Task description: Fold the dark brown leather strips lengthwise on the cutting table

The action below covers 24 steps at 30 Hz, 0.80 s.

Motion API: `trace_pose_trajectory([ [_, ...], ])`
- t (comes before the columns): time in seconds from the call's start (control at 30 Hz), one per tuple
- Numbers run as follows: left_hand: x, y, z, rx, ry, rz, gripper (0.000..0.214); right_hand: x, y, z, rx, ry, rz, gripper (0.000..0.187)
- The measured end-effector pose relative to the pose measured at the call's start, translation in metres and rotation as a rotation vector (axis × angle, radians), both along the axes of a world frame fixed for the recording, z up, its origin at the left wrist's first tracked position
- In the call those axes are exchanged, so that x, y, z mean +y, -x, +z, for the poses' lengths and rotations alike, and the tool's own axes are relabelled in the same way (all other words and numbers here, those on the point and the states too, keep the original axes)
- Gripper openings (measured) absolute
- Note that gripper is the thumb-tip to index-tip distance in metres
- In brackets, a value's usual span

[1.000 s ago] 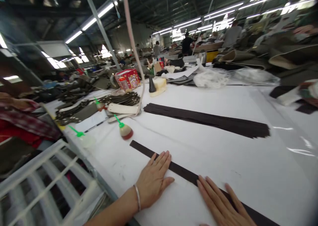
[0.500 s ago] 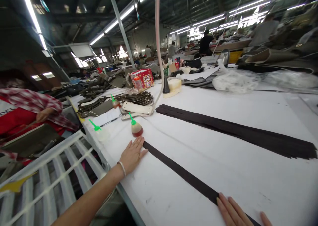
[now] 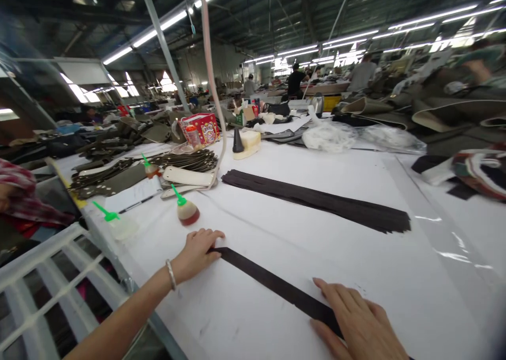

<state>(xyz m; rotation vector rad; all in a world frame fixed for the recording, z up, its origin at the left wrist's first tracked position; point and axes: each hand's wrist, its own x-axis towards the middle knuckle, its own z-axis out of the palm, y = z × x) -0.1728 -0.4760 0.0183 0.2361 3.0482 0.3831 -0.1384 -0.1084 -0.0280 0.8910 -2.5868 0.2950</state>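
A long, narrow dark brown strip (image 3: 272, 286) lies slantwise over the white tabletop. At its far end my left hand (image 3: 200, 252) has its fingers curled and the thumb against the strip, gripping that end. My right hand (image 3: 358, 318) rests over the near part with fingers stretched out, thumb and forefinger spread to either side of the strip; the portion beneath the palm is hidden. Beyond both hands lies a stack of similar dark strips (image 3: 316, 199). A squeeze bottle with a green nozzle (image 3: 187, 211) stands just past my left hand.
Another green-nozzled bottle (image 3: 122, 225) stands near the left table edge. Behind are a pen (image 3: 138, 202), cream straps (image 3: 187, 176), a red printed bag (image 3: 203, 129) and a black cone (image 3: 237, 141). A white slatted rack (image 3: 51, 286) adjoins the table; a co-worker's plaid sleeve (image 3: 35, 199) shows at left.
My view has swung to the right. The left fingers, flat on the strip's end before, are now curled around it. My right hand has come further into view over the strip.
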Motion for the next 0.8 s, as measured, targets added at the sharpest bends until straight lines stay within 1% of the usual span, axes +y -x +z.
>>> trace_pose_trajectory([
  [0.1,-0.001,0.01,0.013,-0.144,-0.041,-0.023,0.02,-0.011,0.002,0.016,-0.172,0.0,-0.032,0.039],
  [0.2,0.001,0.017,0.022,-0.242,-0.097,-0.059,0.011,-0.022,0.003,0.033,-0.413,0.006,-0.098,0.029],
  [0.3,0.002,0.021,0.027,-0.311,-0.196,-0.087,0.011,-0.03,0.007,0.049,-0.645,-0.018,-0.168,0.015],
  [0.37,0.003,0.024,0.028,-0.369,-0.281,-0.104,0.014,-0.032,0.009,0.056,-0.729,-0.024,-0.164,0.011],
  [0.43,0.003,0.027,0.029,-0.438,-0.374,-0.128,0.022,-0.032,0.009,0.057,-0.752,-0.019,-0.156,0.012],
  [0.5,0.004,0.034,0.031,-0.499,-0.465,-0.161,0.034,-0.03,0.006,0.053,-0.715,0.004,-0.158,0.018],
  [0.57,0.006,0.044,0.036,-0.538,-0.546,-0.195,0.037,-0.027,0.005,0.046,-0.658,0.047,-0.157,0.035],
  [0.63,0.011,0.057,0.045,-0.541,-0.615,-0.223,0.033,-0.027,0.008,0.042,-0.658,0.09,-0.162,0.049],
  [0.67,0.013,0.065,0.051,-0.531,-0.646,-0.234,0.031,-0.028,0.012,0.042,-0.688,0.1,-0.174,0.049],
  [0.7,0.016,0.073,0.056,-0.513,-0.673,-0.242,0.03,-0.029,0.016,0.043,-0.726,0.099,-0.19,0.043],
  [0.77,0.022,0.091,0.067,-0.468,-0.714,-0.252,0.029,-0.032,0.029,0.047,-0.785,0.101,-0.222,0.023],
  [0.8,0.024,0.101,0.07,-0.442,-0.729,-0.253,0.028,-0.033,0.035,0.049,-0.8,0.13,-0.229,0.014],
])
